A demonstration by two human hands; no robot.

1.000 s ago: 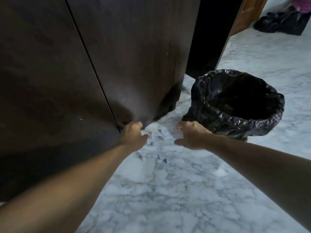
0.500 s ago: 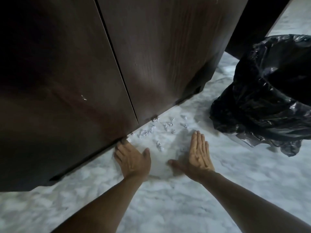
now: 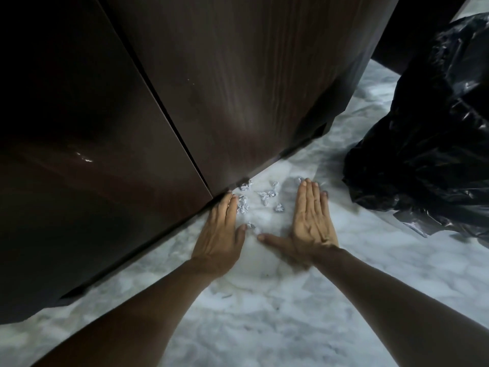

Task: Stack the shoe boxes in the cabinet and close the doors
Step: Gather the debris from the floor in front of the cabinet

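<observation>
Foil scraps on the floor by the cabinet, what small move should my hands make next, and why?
Probably sweep both hands together. The left hand and right hand lie flat on the marble floor on either side of the foil scraps, which lie loose in front of the shut cabinet doors. That would gather them for the bin bag.

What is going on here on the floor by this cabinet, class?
A person is down at floor level in front of a dark wooden cabinet whose two doors look closed. Both hands lie flat on the marble floor, fingers straight: the left hand against the cabinet's bottom edge, the right hand a little apart. Between them lie small crumpled foil scraps, which the hands bracket without holding any. A bin lined with a black bag stands to the right. No shoe boxes are visible.
</observation>
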